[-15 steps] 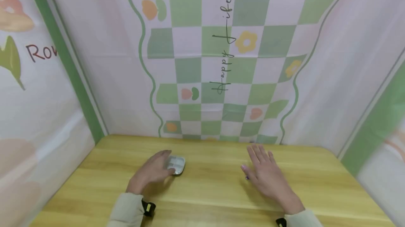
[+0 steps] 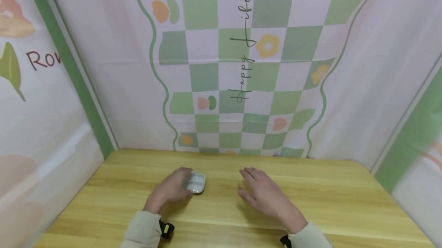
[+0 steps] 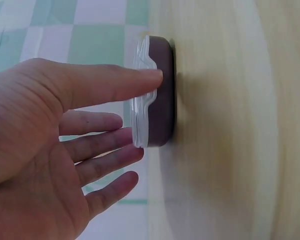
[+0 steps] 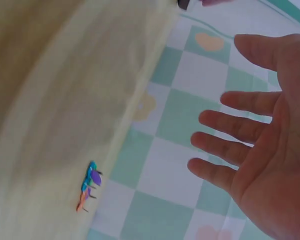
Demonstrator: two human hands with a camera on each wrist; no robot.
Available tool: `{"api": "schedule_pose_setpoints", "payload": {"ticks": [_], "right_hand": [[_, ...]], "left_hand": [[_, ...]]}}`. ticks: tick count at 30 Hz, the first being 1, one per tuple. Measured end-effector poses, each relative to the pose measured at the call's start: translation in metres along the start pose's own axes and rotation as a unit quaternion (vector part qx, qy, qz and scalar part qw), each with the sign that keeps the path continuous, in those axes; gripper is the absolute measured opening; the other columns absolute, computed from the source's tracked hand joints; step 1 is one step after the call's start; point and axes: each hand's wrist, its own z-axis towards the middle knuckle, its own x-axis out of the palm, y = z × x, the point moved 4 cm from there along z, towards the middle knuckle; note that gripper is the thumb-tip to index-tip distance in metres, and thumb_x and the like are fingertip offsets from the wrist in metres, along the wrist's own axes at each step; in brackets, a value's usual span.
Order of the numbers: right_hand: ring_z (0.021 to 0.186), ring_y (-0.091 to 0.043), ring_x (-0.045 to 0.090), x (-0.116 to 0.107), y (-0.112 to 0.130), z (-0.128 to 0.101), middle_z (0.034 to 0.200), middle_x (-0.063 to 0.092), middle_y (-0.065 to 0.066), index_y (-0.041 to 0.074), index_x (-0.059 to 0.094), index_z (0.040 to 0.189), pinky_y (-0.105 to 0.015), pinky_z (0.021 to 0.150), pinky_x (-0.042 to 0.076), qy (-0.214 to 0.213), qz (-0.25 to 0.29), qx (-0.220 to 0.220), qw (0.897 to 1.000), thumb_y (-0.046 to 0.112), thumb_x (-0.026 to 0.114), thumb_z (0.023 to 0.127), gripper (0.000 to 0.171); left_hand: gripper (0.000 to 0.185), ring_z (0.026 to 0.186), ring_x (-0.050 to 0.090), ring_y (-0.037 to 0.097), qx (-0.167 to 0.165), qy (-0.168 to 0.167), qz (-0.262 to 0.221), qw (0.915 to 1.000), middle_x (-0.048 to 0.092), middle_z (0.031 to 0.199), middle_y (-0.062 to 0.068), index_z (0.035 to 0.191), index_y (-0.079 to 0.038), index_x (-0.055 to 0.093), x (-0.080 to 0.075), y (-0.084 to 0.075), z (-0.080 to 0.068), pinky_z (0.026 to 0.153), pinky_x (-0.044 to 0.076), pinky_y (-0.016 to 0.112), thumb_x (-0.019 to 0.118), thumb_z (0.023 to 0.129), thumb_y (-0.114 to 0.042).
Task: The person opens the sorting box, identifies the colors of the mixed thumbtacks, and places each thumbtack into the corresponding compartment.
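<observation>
A small box (image 2: 198, 183) with a clear lid and a dark base (image 3: 161, 100) sits on the wooden table (image 2: 221, 209), left of the middle. My left hand (image 2: 172, 188) lies against its near left side. In the left wrist view the straight thumb (image 3: 115, 82) touches the lid's edge, and the other fingers spread loosely beside the box without gripping. My right hand (image 2: 262, 194) hovers flat just right of the box, palm down, fingers straight and holding nothing (image 4: 230, 140). A small cluster of coloured push pins (image 4: 88, 185) lies on the table in the right wrist view.
A printed cloth backdrop (image 2: 235, 67) with green checks closes the table at the back, and cloth walls (image 2: 41, 125) stand on both sides. Both cream sleeves (image 2: 141, 232) come in over the table's front edge.
My right hand has moved left, toward the box. The left hand stays against the box, which has shifted slightly right.
</observation>
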Motion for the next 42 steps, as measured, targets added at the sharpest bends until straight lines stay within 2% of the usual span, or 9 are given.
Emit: {"api": "schedule_pose_setpoints", "payload": {"ticks": [4,10,15,20,26,32,42], "right_hand": [[0.125,-0.039,0.056,0.003,0.008,-0.001,0.136,0.059,-0.021,-0.002,0.06,0.135,-0.054,0.103,0.045,0.015,-0.001,-0.01,1.0,0.029,0.071,0.097,0.05],[0.116,-0.036,0.063,0.008,0.015,-0.001,0.127,0.065,-0.018,0.002,0.065,0.13,-0.051,0.096,0.051,0.045,0.004,-0.018,0.999,0.026,0.075,0.093,0.045],[0.112,-0.032,0.065,0.013,0.021,0.0,0.123,0.067,-0.016,0.002,0.066,0.127,-0.047,0.094,0.053,0.044,-0.001,-0.045,0.998,0.026,0.078,0.09,0.045],[0.11,-0.03,0.065,0.015,0.028,0.001,0.123,0.067,-0.013,0.003,0.066,0.128,-0.046,0.091,0.054,0.05,0.011,-0.065,0.997,0.022,0.08,0.087,0.048],[0.11,-0.027,0.065,0.02,0.038,0.005,0.122,0.067,-0.012,0.006,0.069,0.122,-0.043,0.092,0.054,0.058,0.005,-0.116,0.992,0.018,0.08,0.083,0.043],[0.109,-0.027,0.065,0.024,0.043,0.009,0.12,0.067,-0.012,0.008,0.07,0.115,-0.041,0.089,0.055,0.086,-0.022,-0.13,0.987,0.022,0.081,0.086,0.034],[0.081,-0.012,0.062,0.028,0.049,0.013,0.094,0.066,-0.001,0.012,0.068,0.098,-0.026,0.069,0.054,0.073,-0.065,-0.157,0.983,0.025,0.083,0.084,0.024]], "left_hand": [[0.076,0.109,0.058,0.034,0.006,0.004,0.004,1.0,0.058,0.129,0.024,0.138,0.012,0.051,0.009,-0.01,0.003,0.097,0.049,0.053,0.088,0.075,-0.009],[0.078,0.107,0.059,0.034,0.039,0.012,0.026,0.9988,0.058,0.129,0.025,0.136,0.012,0.053,0.023,-0.034,0.004,0.094,0.051,0.05,0.089,0.074,-0.017],[0.077,0.103,0.059,0.027,0.059,0.02,0.049,0.9969,0.061,0.124,0.018,0.135,0.009,0.056,0.034,-0.051,0.003,0.089,0.054,0.043,0.09,0.074,-0.025],[0.067,0.095,0.056,0.018,0.07,0.029,0.051,0.9958,0.062,0.113,0.008,0.124,0.005,0.064,0.042,-0.063,0.002,0.081,0.054,0.032,0.092,0.074,-0.031],[0.057,0.089,0.052,0.011,0.083,0.046,0.022,0.9953,0.06,0.105,0.001,0.113,-0.001,0.069,0.045,-0.069,0.001,0.075,0.05,0.024,0.093,0.071,-0.03],[0.055,0.089,0.052,0.009,0.095,0.057,0.025,0.9936,0.06,0.104,0.0,0.114,0.0,0.069,0.045,-0.073,0.0,0.077,0.05,0.024,0.094,0.072,-0.025],[0.055,0.087,0.052,0.008,0.092,0.054,0.018,0.9942,0.059,0.103,-0.002,0.115,-0.001,0.069,0.046,-0.072,-0.001,0.076,0.05,0.023,0.094,0.072,-0.024]]}}
